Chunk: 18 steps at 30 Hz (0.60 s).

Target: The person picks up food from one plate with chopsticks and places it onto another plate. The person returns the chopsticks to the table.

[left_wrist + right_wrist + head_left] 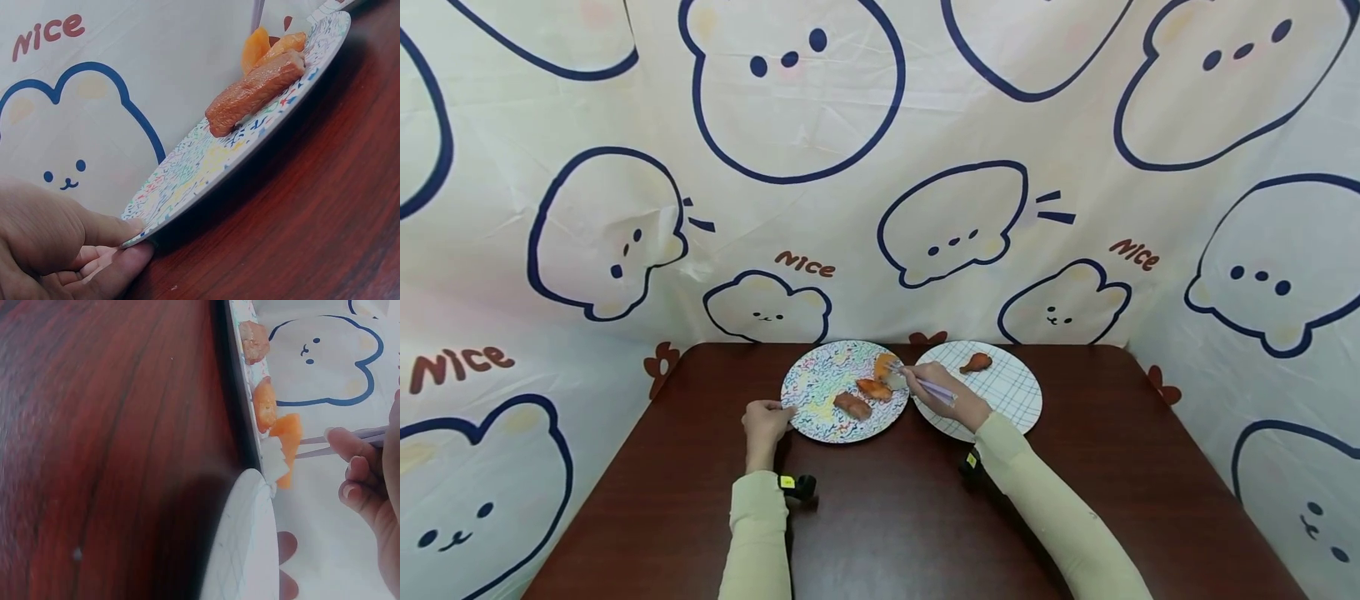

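My left hand pinches the left rim of a plate with a multicoloured speckled pattern, thumb and fingers on either side of the edge. In my right hand is a pair of pale purple chopsticks, reaching over that plate's right side. Their tips meet a flat orange food piece; whether they pinch it I cannot tell. Beside it lies a whitish piece with a jagged edge. A golden-brown chicken wing piece and a browned slab of meat are also on the plate.
A white plate with a grid pattern stands close on the right, bearing a drumstick. Both plates are near the back edge of the dark wooden table. A bear-printed cloth surrounds the table's back and sides.
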Each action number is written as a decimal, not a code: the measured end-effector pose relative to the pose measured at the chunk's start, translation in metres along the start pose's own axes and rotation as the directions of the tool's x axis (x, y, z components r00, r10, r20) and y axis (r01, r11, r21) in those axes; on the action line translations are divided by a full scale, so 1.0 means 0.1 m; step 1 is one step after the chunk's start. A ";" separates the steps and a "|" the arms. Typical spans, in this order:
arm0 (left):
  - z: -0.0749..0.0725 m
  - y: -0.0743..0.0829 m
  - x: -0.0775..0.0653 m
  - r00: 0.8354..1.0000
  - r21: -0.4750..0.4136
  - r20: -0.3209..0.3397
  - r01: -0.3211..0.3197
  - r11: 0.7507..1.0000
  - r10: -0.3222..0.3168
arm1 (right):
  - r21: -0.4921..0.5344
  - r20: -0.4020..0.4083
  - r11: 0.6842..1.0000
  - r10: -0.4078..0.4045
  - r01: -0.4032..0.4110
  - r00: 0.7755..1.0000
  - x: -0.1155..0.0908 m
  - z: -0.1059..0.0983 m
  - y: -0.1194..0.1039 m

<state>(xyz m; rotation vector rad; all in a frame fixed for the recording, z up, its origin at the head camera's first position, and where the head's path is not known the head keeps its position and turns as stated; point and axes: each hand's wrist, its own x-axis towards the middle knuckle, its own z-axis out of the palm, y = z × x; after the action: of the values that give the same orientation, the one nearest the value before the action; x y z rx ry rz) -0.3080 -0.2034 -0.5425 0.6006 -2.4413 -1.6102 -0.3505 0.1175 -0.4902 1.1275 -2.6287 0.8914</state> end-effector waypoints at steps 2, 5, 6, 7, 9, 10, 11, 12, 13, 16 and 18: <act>0.01 0.01 0.00 1.000 -0.004 -0.003 0.001 1.000 -0.001 | 0.033 0.004 0.999 0.009 -0.009 1.000 0.01 0.02 0.02; 0.02 0.01 -0.01 1.000 -0.005 0.000 0.010 1.000 -0.010 | 0.046 0.008 0.999 0.011 -0.011 1.000 0.00 0.03 0.03; 0.02 0.01 0.00 1.000 -0.008 0.002 0.009 1.000 -0.009 | 0.052 0.004 0.999 0.005 -0.005 1.000 -0.01 0.02 0.03; 0.02 0.01 0.00 1.000 -0.013 0.005 0.006 1.000 -0.006 | 0.057 0.000 0.998 0.004 -0.004 1.000 -0.02 0.01 0.03; 0.02 0.01 0.00 1.000 -0.019 0.007 0.002 1.000 -0.002 | 0.065 -0.022 0.998 -0.014 0.016 1.000 -0.04 0.00 0.04; 0.02 0.01 0.00 1.000 -0.020 0.006 0.002 1.000 -0.002 | 0.070 -0.036 0.997 -0.022 0.024 0.999 -0.05 -0.02 0.04; 0.02 0.01 0.00 1.000 -0.023 0.006 -0.001 1.000 0.001 | 0.074 -0.054 0.997 -0.032 0.036 0.998 -0.07 -0.03 0.04; 0.02 0.00 0.00 1.000 -0.024 0.005 -0.003 1.000 0.003 | 0.078 -0.068 0.996 -0.030 0.035 0.997 -0.08 -0.04 0.05; 0.02 0.00 0.00 1.000 -0.026 0.006 -0.003 1.000 0.004 | 0.082 -0.078 0.996 -0.023 0.029 0.997 -0.09 -0.05 0.06; 0.02 0.00 0.02 1.000 -0.018 -0.004 0.008 1.000 -0.008 | 0.102 -0.079 0.995 0.022 -0.014 0.997 -0.11 -0.07 0.10; 0.02 -0.01 0.03 1.000 -0.013 -0.010 0.005 1.000 -0.005 | 0.131 -0.059 0.989 0.074 -0.065 0.996 -0.11 -0.06 0.14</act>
<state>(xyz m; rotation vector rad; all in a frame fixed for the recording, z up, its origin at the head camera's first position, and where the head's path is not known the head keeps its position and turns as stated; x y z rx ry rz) -0.3109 -0.2030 -0.5444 0.6114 -2.4222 -1.6201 -0.3525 0.1353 -0.4959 1.0221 -2.6061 1.1059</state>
